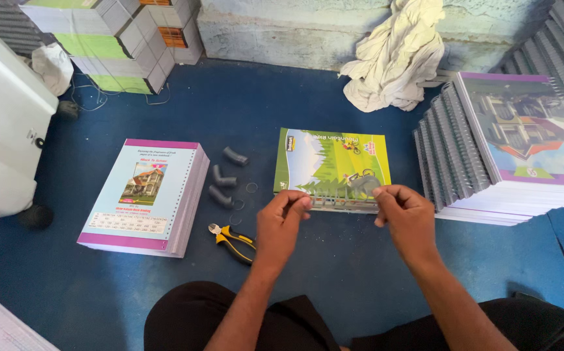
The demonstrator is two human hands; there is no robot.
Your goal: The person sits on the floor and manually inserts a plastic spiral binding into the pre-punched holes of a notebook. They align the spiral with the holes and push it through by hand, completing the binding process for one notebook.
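A notebook with a green landscape cover (331, 161) lies on the blue floor in front of me, punched edge toward me. My left hand (281, 220) pinches at the near edge of it, fingers closed. At the same edge my right hand (404, 213) holds a small grey coil piece (362, 184) between thumb and fingers. A thin wire seems to run along the edge between the two hands, too fine to be sure.
A stack of unbound notebooks (145, 195) lies at the left. Three grey coil pieces (222, 177) and yellow-handled pliers (233, 240) sit between it and me. Spiral-bound stacks (496, 149) stand at the right, a crumpled cloth (396, 55) by the wall, a white machine (2, 123) far left.
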